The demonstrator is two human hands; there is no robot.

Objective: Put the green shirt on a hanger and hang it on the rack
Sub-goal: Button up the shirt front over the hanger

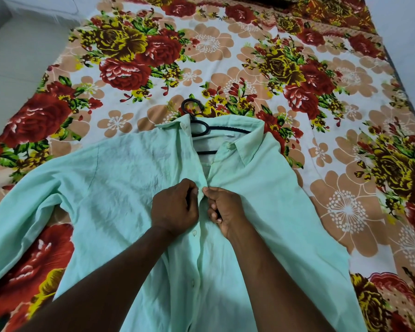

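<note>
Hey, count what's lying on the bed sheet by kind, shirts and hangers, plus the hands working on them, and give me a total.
Shirts: 1, the green shirt
Hangers: 1, the black hanger inside its collar
Hands: 2, the left hand and the right hand, both pinching the shirt front
Total: 4

From my remote seat I see the green shirt [120, 178] spread front-up on the bed's floral sheet [225, 56], collar toward twelve o'clock and one sleeve trailing off toward eight. The black hanger [225, 129] sits inside the neck opening, its hook poking out past the collar at twelve. The left grip [175, 207] and right grip [223, 209] meet mid-frame, knuckles nearly touching, each pinching an edge of the shirt front. Toward six o'clock the front edges overlap and two small buttons [194, 233] show; above the grips the front lies parted.
</note>
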